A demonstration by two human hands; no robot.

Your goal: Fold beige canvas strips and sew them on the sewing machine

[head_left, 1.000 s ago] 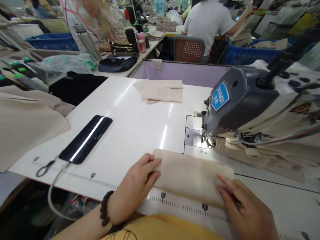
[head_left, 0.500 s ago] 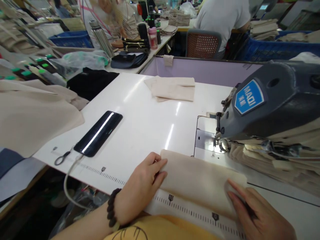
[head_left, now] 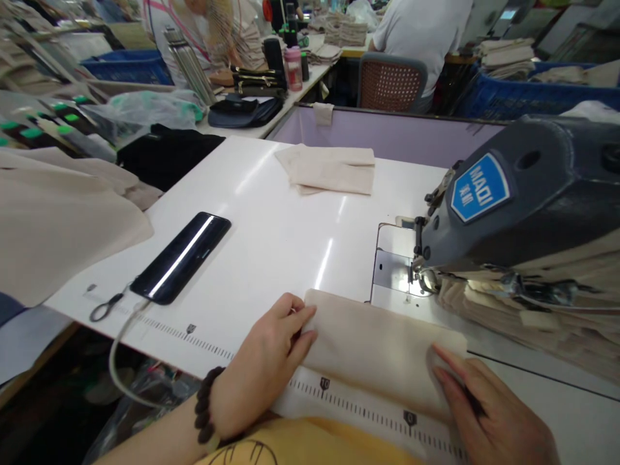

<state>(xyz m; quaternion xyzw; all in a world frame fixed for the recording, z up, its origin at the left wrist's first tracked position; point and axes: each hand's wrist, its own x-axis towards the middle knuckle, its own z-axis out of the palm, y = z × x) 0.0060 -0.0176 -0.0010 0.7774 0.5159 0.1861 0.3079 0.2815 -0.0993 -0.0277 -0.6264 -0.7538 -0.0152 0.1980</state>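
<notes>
A folded beige fabric piece (head_left: 372, 345) lies flat on the white sewing table (head_left: 271, 239), just in front of the needle plate. My left hand (head_left: 264, 365), with a dark bead bracelet at the wrist, pinches its left end, fingers closed on the edge. At the right end my right hand (head_left: 489, 413) grips the cloth, fingers pressed on top. The grey sewing machine head (head_left: 513, 194) with a blue label stands to the right, above and behind the piece.
A black phone (head_left: 181, 256) with a cable lies at the left. More folded beige pieces (head_left: 332, 169) sit at the table's back. Beige cloth (head_left: 53, 219) is heaped left, with stacked fabric (head_left: 533, 310) under the machine arm. A person in white sits beyond.
The view has swung a little left and back; my hands and the beige piece stay in place at the table's front edge.
</notes>
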